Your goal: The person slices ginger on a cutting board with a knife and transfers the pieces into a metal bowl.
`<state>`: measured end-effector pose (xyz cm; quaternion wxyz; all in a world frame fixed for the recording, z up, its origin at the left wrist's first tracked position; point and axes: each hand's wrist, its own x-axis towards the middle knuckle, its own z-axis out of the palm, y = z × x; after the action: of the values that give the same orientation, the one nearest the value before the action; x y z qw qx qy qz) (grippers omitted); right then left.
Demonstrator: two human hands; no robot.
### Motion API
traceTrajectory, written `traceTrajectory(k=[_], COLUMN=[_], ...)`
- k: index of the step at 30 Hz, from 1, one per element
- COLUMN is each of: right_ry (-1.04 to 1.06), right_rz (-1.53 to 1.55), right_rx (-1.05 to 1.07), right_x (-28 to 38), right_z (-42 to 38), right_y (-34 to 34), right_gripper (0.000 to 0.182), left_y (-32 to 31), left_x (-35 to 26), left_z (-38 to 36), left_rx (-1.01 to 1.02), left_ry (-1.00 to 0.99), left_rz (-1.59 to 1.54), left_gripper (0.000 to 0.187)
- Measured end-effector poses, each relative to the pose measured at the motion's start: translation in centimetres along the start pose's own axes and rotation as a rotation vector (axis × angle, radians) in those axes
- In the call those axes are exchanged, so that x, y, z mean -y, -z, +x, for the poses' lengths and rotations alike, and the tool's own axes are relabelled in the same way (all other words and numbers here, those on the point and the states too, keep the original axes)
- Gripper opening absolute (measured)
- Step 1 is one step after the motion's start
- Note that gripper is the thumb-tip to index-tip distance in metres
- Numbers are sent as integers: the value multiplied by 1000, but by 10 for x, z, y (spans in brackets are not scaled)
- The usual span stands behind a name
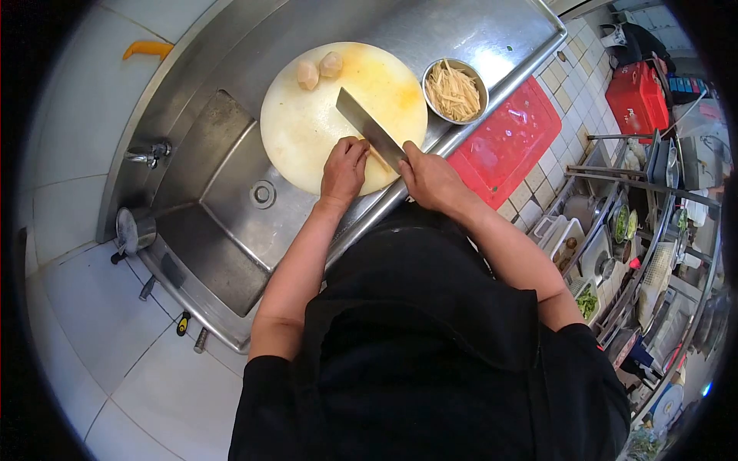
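Note:
My right hand (432, 178) is closed around the handle of a cleaver (364, 121), whose broad blade slants across the round white cutting board (300, 146). My left hand (344, 170) rests on the board close beside the blade, its fingers bent and pressed together; what lies under the fingertips is mostly hidden. A pale cut piece (380, 162) shows by the blade near my hands. Two peeled, potato-like pieces, one (307, 75) beside the other (331, 64), sit at the board's far edge. Right of the board, a metal bowl (482, 107) holds pale thin strips (452, 91).
The board lies on a steel sink counter (469, 31) with a basin and drain (263, 194) to the left. A faucet (148, 154) and metal pot (136, 230) are farther left. A red board (511, 142) is at right, beyond the counter edge, near crowded shelves (638, 184).

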<state>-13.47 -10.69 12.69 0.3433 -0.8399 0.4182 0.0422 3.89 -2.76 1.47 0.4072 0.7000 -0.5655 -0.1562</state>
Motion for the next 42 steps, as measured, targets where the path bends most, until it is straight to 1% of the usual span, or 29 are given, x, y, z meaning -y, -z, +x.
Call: traceTrajectory(k=[8,13,16,23,28,34,42], right_ry=[-21,-36,-36,-45,-44,-76,-59], right_rz=[8,37,54,75,91,104,125], right_rx=[29,-60,-51,-53,-60,-33,-28], right_x=[-1,-7,-13,-19,-21,-23,-29], right_z=[-9,-10,-13,-19,-21,-20,-19], right_y=[0,-1,-2,-9,-10,-11,-15], right_gripper=[23,25,25,25,24,26,28], left_y=[-2,-3,1,2,1,-1,-2], left_x=[2,3,0,-1,0,1,1], left_z=[-1,-1,1,1,2,1,0], left_rx=[5,23,47,39,32,-4,-16], left_ry=[-24,32,52,66,31,23,39], left_rz=[26,16,-10,-5,0,8,8], left_gripper=[14,22,24,21,17,15,14])
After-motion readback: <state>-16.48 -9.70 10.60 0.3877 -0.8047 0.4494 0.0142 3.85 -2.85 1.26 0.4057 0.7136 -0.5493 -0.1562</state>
